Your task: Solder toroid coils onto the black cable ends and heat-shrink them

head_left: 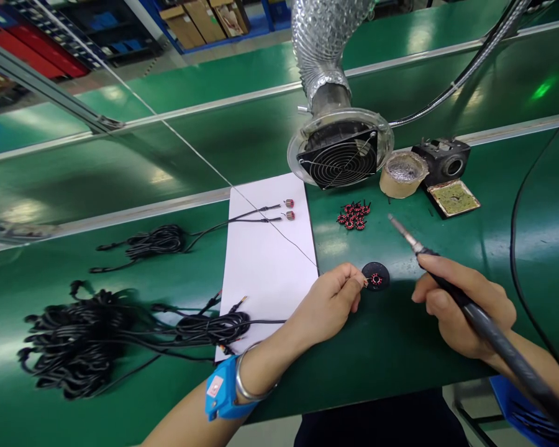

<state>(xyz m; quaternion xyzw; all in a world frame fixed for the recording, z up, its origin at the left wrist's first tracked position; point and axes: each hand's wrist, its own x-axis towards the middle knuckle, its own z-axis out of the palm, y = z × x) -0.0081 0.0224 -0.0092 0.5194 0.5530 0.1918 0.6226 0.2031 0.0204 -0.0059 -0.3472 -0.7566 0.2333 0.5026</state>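
My left hand (330, 298) is pinched shut at the edge of a small red coil that sits on a black round holder (375, 276); a thin solder wire (205, 161) runs from those fingers up to the far left. My right hand (461, 304) grips a soldering iron (447, 273) like a pen. Its metal tip points up and left, hanging above the green table between the holder and a pile of small red and black coils (353, 215). A blue wrist strap (221, 388) and a metal bangle sit on my left wrist.
A white sheet (265, 261) carries two cables with coils at their ends (287, 209). Bundles of black cable (88, 341) lie at the left. A fume extractor fan (340, 158), a solder pot (403, 174) and an iron stand with sponge (451, 197) stand behind.
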